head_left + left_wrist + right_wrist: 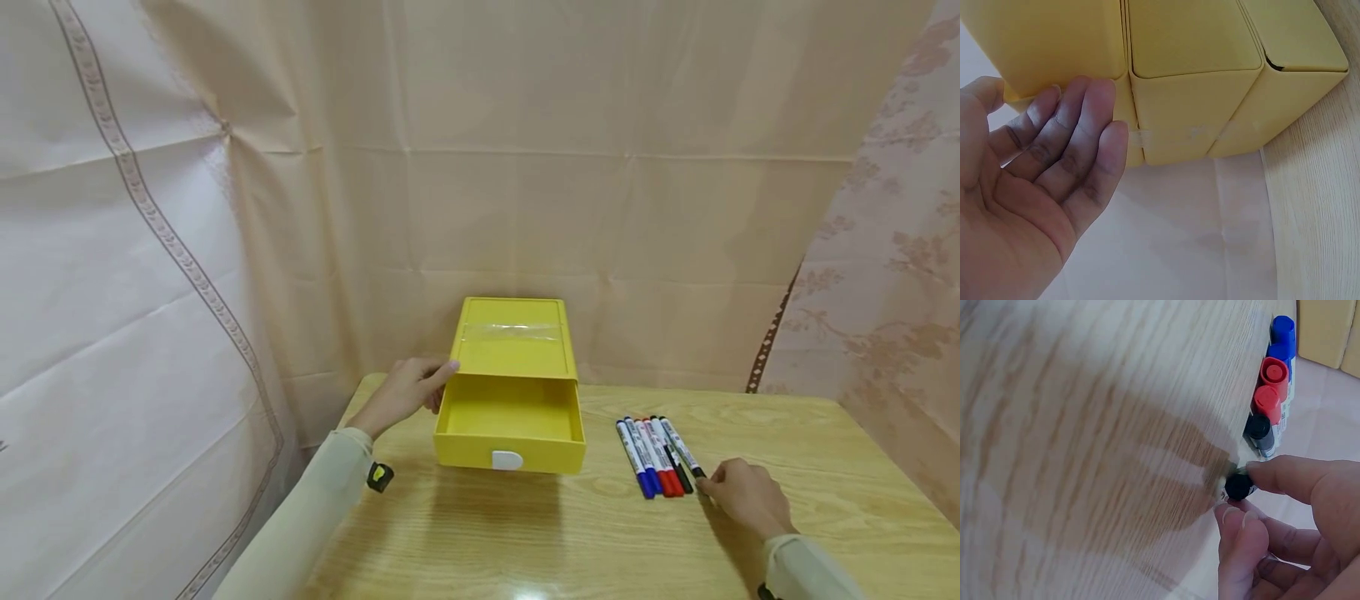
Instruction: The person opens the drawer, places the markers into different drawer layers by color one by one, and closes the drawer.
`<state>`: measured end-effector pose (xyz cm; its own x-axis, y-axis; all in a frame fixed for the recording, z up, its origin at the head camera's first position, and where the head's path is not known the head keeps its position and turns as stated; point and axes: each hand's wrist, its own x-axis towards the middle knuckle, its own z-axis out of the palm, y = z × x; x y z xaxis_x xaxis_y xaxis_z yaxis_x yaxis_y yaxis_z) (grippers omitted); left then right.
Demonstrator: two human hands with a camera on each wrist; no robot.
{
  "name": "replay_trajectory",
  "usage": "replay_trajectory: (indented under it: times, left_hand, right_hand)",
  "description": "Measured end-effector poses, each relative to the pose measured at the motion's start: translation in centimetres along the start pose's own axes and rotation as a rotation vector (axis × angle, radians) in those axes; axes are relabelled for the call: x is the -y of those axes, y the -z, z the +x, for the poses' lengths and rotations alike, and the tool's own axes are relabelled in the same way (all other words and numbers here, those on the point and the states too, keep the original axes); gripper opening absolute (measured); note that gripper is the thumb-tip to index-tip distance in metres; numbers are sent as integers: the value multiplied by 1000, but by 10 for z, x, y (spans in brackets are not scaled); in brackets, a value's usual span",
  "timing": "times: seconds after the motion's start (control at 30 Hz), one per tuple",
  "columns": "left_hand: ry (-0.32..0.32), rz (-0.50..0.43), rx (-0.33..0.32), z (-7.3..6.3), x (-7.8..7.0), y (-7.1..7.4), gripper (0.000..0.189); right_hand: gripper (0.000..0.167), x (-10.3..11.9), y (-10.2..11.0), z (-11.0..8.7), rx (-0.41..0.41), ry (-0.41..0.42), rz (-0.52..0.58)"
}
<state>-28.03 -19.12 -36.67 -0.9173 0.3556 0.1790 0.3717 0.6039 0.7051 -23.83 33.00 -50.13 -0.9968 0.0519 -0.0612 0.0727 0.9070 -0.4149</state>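
A yellow drawer box (517,337) stands at the back middle of the table, its top drawer (510,454) pulled out and bare inside. My left hand (408,390) holds the front left corner, thumb over the top edge, bent fingers against the side. In the left wrist view its fingers (1088,134) touch the yellow wall (1054,44). My right hand (750,497) pinches the black-capped end of a marker (1239,486) between thumb and fingers. That marker lies slanted at the right end of a row of markers with blue (1283,328), red (1267,403) and black (1260,426) caps.
The box has three tiers, with clear tape across its top. A wooden table (630,550) carries everything. Behind it hangs a beige cloth (510,208), with a white cloth (112,317) on the left and a flowered one (900,333) on the right.
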Motion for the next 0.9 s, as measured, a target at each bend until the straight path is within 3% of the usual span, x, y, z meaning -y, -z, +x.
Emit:
replay_trajectory:
  times: [0.9]
  left_hand:
    - [10, -28, 2, 1, 2, 0, 53]
  right_hand:
    - [15, -1, 0, 6, -23, 14, 0]
